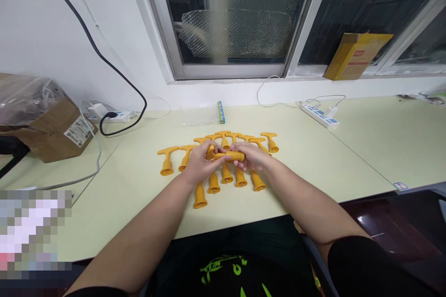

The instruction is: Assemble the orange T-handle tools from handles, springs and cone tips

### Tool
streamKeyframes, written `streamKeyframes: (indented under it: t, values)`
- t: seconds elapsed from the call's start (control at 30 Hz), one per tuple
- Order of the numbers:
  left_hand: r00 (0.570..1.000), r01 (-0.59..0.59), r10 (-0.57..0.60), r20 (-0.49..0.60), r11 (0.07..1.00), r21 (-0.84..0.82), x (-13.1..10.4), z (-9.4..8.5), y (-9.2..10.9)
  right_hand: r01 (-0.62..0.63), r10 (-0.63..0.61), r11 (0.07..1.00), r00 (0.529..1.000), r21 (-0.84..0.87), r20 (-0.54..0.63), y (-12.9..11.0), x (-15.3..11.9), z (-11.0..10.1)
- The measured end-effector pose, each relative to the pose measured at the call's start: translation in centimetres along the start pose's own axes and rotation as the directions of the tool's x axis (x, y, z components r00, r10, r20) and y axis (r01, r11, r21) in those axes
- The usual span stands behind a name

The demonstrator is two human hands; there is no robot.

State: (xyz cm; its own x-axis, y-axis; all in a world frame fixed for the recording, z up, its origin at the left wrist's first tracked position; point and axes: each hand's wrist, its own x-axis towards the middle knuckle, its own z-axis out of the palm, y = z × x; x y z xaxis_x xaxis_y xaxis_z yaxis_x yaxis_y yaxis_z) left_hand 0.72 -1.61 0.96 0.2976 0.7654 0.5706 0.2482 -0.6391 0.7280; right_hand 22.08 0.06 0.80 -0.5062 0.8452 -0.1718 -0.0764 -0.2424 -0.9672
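Observation:
Between my two hands, above the table, a yellow plastic T-handled piece lies roughly sideways, its ribbed, wider end to the right. My left hand is closed around its T-handle side, thumb along the body. At the ribbed end, the fingers of my right hand are closed on it. Several similar yellow pieces lie on the table around and beneath my hands. One with a flared open end is nearest me; another is at the left, and one at the far right. My hands partly hide others.
The pale table runs along the wall under a window. Behind the pieces lies a clear plastic bag with a colourful strip. Power strips with cables stand near the wall. An opened cardboard box is at left, a yellow carton on the sill.

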Motion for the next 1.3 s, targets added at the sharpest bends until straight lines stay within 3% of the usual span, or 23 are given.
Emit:
streamKeyframes:
  t: [0.1, 0.2, 0.27, 0.37, 0.47, 0.57, 0.63, 0.77, 0.87, 0.97, 1.03, 1.13, 1.23, 1.3]
  values:
    - [0.998, 0.056, -0.056, 0.0, 0.997, -0.051, 0.1, 0.2, 0.0, 0.149, -0.15, 0.981, 0.989, -0.125, 0.003, -0.2, -0.3, -0.2]
    - [0.976, 0.191, -0.207, -0.062, 0.962, -0.194, 0.6, 0.4, 0.0, 0.388, -0.431, 0.847, 0.901, -0.364, -0.043, -0.3, -0.7, -0.4]
    - [0.95, 0.261, -0.299, -0.093, 0.921, -0.289, 0.9, 0.5, 0.0, 0.424, -0.495, 0.783, 0.868, -0.455, -0.042, -0.2, -0.7, -0.4]
    - [0.936, 0.292, -0.338, -0.102, 0.903, -0.315, 0.8, 0.6, -0.1, 0.386, -0.446, 0.835, 0.892, -0.393, -0.072, 0.1, -0.2, -0.1]
    - [0.974, 0.191, -0.207, -0.094, 0.969, -0.154, 0.4, 0.4, 0.1, 0.225, -0.251, 0.953, 0.961, -0.203, -0.118, 0.3, 0.3, 0.2]
    - [0.99, 0.13, -0.132, -0.047, 0.991, -0.04, 0.2, 0.4, 0.3, 0.082, -0.096, 0.987, 0.991, -0.136, -0.099, 0.2, 0.3, 0.2]
    - [0.979, 0.187, -0.192, -0.062, 0.979, -0.085, 0.3, 0.4, 0.2, 0.159, -0.176, 0.97, 0.981, -0.186, -0.079, 0.1, 0.0, 0.0]
    - [0.917, 0.362, -0.393, -0.069, 0.892, -0.27, 0.8, 0.3, 0.0, 0.41, -0.462, 0.835, 0.884, -0.368, -0.065, -0.1, -0.5, -0.2]
    - [0.913, 0.382, -0.408, -0.026, 0.875, -0.297, 0.7, 0.3, 0.0, 0.351, -0.402, 0.881, 0.909, -0.318, -0.111, 0.1, -0.2, 0.1]
    - [0.971, 0.236, -0.24, -0.013, 0.961, -0.145, 0.4, 0.3, 0.3, 0.147, -0.172, 0.973, 0.976, -0.177, -0.136, 0.2, 0.4, 0.2]
    - [0.99, 0.14, -0.141, -0.004, 0.987, -0.082, 0.2, 0.4, 0.5, 0.068, -0.087, 0.987, 0.988, -0.146, -0.125, 0.2, 0.4, 0.1]
    - [0.985, 0.166, -0.17, -0.028, 0.979, -0.119, 0.3, 0.4, 0.5, 0.215, -0.243, 0.952, 0.964, -0.216, -0.112, 0.0, -0.1, -0.1]
    - [0.953, 0.269, -0.292, -0.081, 0.938, -0.22, 0.6, 0.4, 0.0, 0.404, -0.443, 0.854, 0.895, -0.327, -0.052, -0.2, -0.7, -0.1]
    - [0.936, 0.303, -0.342, -0.086, 0.904, -0.302, 0.8, 0.5, -0.3, 0.417, -0.457, 0.843, 0.889, -0.34, -0.042, -0.1, -0.6, 0.1]
